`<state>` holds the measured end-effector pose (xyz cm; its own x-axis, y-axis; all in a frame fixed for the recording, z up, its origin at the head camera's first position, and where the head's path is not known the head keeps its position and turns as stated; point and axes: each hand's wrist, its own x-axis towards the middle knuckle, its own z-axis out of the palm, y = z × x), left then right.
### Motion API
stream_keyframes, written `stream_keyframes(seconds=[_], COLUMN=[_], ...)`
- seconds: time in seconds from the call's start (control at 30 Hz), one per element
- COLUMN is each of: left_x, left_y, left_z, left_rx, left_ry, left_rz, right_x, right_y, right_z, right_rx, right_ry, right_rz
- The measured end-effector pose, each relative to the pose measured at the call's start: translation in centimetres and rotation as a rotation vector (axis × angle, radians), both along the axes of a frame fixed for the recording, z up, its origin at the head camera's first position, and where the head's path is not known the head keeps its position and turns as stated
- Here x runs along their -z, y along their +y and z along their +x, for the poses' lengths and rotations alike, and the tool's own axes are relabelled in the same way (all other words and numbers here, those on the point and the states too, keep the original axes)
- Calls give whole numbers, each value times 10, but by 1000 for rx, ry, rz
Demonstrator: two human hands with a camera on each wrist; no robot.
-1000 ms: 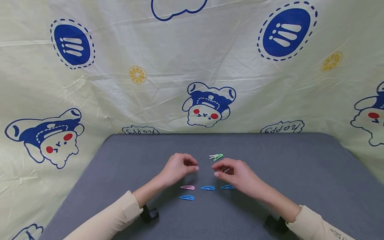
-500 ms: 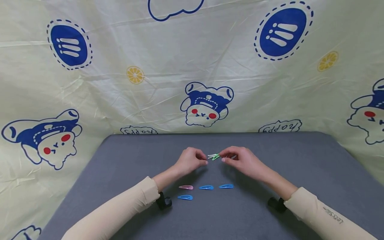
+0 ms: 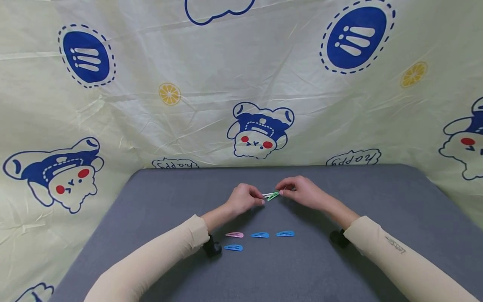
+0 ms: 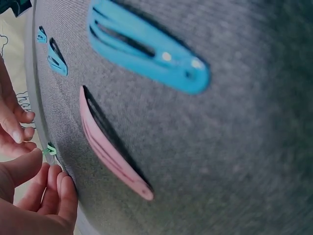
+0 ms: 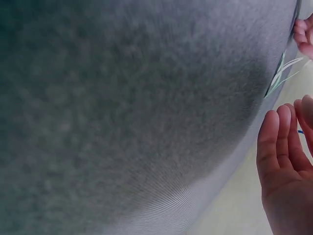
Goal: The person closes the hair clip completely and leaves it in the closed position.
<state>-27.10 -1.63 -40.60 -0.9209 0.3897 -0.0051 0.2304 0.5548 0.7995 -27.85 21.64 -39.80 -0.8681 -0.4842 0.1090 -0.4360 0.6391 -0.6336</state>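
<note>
Head view: over a charcoal tabletop (image 3: 170, 193), before a creased, printed curtain (image 3: 211, 126), a person's left hand (image 3: 246, 197) and right hand (image 3: 302, 192) frame a white clip (image 3: 268, 195) and a green clip (image 3: 274, 195) that touch or overlap. The white one runs nearly sideways, its end at the left fingertips, the nearer hand; the green one slants, its upper end just beside the right hand. (Whether the left fingers truly pinch, I cannot tell from here.) The right fingers look loosely bent, with nothing seen in their grasp. Nearer the person lie a pink clip (image 3: 235, 235) and three blue clips (image 3: 260, 235), slender teardrops all. Left wrist view: the pink one shows smooth and slotted, the closest blue one glossy, against grainy gray; the green one peeks beyond the left thumb. Right wrist view: near the table's edge, the white and green pair splays into thin prongs, apart from the relaxed right fingers.
</note>
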Motion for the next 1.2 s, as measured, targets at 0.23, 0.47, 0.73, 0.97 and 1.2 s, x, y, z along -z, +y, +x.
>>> stream_keyframes(seconds=[0.23,0.47,0.73,0.97,1.2], left_x=[1,2,3,4,3], left_y=[0,1,-1,-4,-8], left_z=[-2,-5,-7,-6,-6], left_rx=[-16,-5,4,36,82], left_ry=[-12,-26,-48,-50,-55], left_rz=[10,17,19,38,62], right_x=[5,11,15,17,15], right_y=[1,0,-3,-4,-3], right_z=[-15,-24,-25,-21,-13], right_rx=[-30,-29,0,-3,-10], right_ry=[-20,-72,-101,-116,-94], right_rz=[33,38,36,9,60])
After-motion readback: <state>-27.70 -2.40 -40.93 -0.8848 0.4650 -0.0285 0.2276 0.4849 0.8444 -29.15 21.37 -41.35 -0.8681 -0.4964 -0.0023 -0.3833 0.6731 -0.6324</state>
